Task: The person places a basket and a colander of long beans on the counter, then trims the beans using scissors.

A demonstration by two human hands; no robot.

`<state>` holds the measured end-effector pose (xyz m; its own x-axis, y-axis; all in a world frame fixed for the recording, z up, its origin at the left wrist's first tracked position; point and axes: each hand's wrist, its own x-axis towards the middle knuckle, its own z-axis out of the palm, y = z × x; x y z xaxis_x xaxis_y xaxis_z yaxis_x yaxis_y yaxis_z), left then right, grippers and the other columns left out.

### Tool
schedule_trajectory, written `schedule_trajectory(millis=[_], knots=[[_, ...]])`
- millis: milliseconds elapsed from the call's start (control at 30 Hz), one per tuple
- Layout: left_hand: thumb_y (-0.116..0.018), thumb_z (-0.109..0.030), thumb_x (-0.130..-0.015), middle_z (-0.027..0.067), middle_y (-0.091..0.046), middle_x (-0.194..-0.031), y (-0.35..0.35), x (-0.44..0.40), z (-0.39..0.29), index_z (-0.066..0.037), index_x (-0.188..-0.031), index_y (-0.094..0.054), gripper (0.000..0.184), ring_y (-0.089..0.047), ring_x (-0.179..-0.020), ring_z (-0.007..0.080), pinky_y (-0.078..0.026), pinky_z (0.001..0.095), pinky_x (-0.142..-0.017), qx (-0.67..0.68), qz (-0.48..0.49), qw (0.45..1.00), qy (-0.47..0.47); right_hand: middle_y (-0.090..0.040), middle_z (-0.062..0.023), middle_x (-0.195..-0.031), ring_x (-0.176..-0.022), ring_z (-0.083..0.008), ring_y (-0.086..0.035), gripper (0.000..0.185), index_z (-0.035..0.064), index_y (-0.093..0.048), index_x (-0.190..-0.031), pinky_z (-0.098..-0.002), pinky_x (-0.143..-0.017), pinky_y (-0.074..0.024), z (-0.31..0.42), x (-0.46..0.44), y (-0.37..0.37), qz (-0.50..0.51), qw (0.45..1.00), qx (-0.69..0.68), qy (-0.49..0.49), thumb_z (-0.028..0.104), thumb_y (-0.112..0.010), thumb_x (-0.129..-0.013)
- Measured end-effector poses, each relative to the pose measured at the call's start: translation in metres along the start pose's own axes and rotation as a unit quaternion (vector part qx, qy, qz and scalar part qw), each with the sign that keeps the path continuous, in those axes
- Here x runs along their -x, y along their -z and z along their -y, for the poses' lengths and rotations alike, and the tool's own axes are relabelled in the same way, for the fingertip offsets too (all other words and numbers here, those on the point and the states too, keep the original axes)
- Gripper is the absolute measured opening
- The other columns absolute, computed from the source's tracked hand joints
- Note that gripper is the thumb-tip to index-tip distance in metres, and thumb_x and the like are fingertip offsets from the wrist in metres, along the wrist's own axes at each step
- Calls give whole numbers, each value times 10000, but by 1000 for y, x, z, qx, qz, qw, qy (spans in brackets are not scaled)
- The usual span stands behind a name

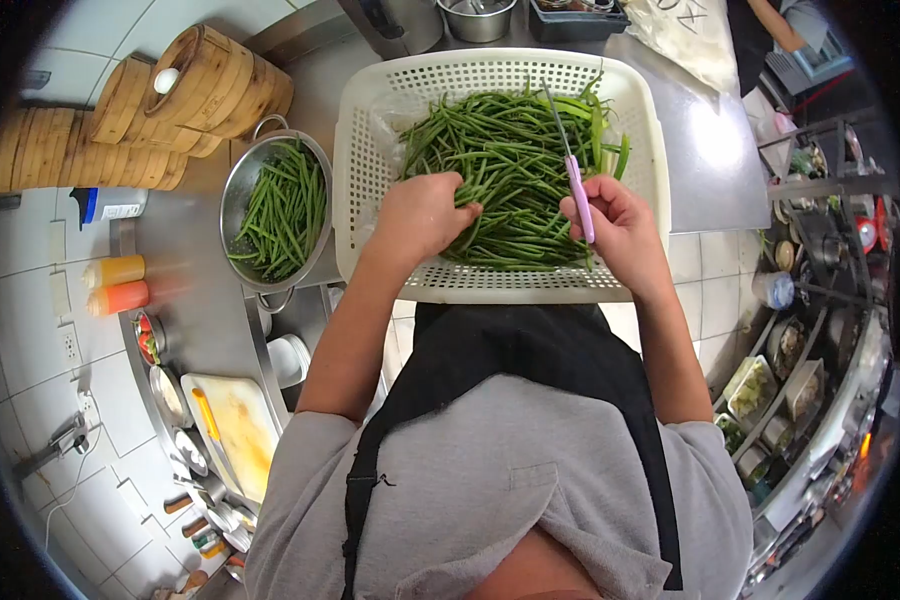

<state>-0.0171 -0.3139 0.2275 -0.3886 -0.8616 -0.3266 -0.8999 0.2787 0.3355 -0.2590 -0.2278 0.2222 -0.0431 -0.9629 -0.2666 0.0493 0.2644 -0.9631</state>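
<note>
A white perforated plastic basket point(652, 150) holds a large heap of long green beans point(510, 150). My left hand point(422, 218) is in the left part of the heap, fingers curled and closed on some green beans, its fingertips partly hidden. Above the basket's right side, my right hand point(618, 225) is closed around the pink handle of a small knife point(576, 185). The knife's thin blade points up and away from me over the beans. Left of the basket stands a steel colander point(232, 215) with more green beans point(282, 210) in it.
Bamboo steamers point(215, 80) are stacked at the back left. Yellow and orange bottles point(115, 285) lie near the left wall. A cutting board point(240, 430) with a yellow-handled knife point(207, 412) is at lower left. A plastic bag point(685, 45) and another person's arm point(778, 25) are at upper right.
</note>
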Motion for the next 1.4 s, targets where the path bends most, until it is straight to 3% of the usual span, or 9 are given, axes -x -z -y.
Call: schedule_trajectory(millis=[233, 333, 400, 533, 600, 700, 833, 1200, 1400], knots=[[-722, -397, -896, 205, -686, -823, 19, 13, 11, -10, -918, -685, 389, -664, -779, 377, -501, 460, -714, 50, -16, 999, -13, -622, 40, -747, -674, -35, -530, 176, 34, -654, -947, -214, -595, -404, -3, 1, 1, 3, 1000, 13, 6, 178, -755, -945], [-725, -404, -903, 175, -655, -761, 28, 23, 14, -3, -956, -695, 406, -615, -673, 290, -479, 395, -666, 121, -14, 992, -14, -630, 31, -762, -678, -41, -553, 185, 31, -654, -947, -211, -607, -428, 2, 2, 2, 21, 1000, 22, -8, 184, -757, -940], [-730, -349, -924, 100, -669, -735, 29, 29, 16, 0, -1000, -712, 358, -561, -648, 154, -458, 314, -644, 186, -67, 980, -8, -635, 26, -772, -686, -45, -570, 193, 31, -654, -950, -212, -616, -442, 9, 5, 2, 28, 999, 10, -19, 193, -758, -937], [-712, -295, -954, 28, -669, -722, 24, 36, 21, -22, -986, -730, 276, -566, -651, 111, -453, 289, -629, 338, -113, 933, -43, -648, 21, -800, -710, -55, -611, 212, 34, -656, -961, -214, -629, -470, 10, 5, 5, 76, 996, 6, -48, 219, -756, -933], [-722, -228, -965, -39, -646, -741, 25, 38, 21, -11, -1031, -738, 227, -518, -711, 39, -439, 248, -636, 399, -128, 907, -43, -647, 23, -800, -708, -55, -610, 221, 37, -654, -960, -215, -629, -469, 12, 5, 6, 86, 995, 0, -53, 229, -760, -930], [-739, -199, -961, -65, -623, -801, 19, 36, 22, -9, -1053, -739, 212, -512, -734, 32, -429, 218, -663, 438, -150, 884, -62, -637, 28, -789, -696, -52, -599, 223, 48, -648, -953, -215, -623, -463, 17, 7, 6, 103, 992, -7, -71, 246, -748, -935], [-737, -181, -961, -59, -654, -824, 25, 38, 21, -11, -1065, -739, 199, -535, -762, 29, -446, 212, -693, 413, -114, 899, -88, -622, 43, -752, -676, -47, -590, 195, 74, -640, -942, -205, -576, -418, 14, 7, 10, 135, 988, -19, -72, 253, -719, -950], [-735, -189, -934, 43, -720, -849, 21, 30, 16, -5, -1084, -716, 237, -630, -786, 93, -504, 271, -731, 290, -58, 953, -68, -627, 44, -709, -649, -32, -578, 194, 47, -635, -924, -215, -551, -418, -2, 5, 5, 135, 991, 0, -22, 182, -774, -921], [-716, -210, -928, 91, -718, -833, 19, 27, 15, -25, -1085, -707, 243, -628, -721, 113, -502, 296, -688, 253, -91, 961, -57, -597, 63, -690, -627, -19, -532, 181, 47, -634, -919, -212, -547, -398, -5, 4, 2, 115, 993, 15, -8, 165, -770, -927]])
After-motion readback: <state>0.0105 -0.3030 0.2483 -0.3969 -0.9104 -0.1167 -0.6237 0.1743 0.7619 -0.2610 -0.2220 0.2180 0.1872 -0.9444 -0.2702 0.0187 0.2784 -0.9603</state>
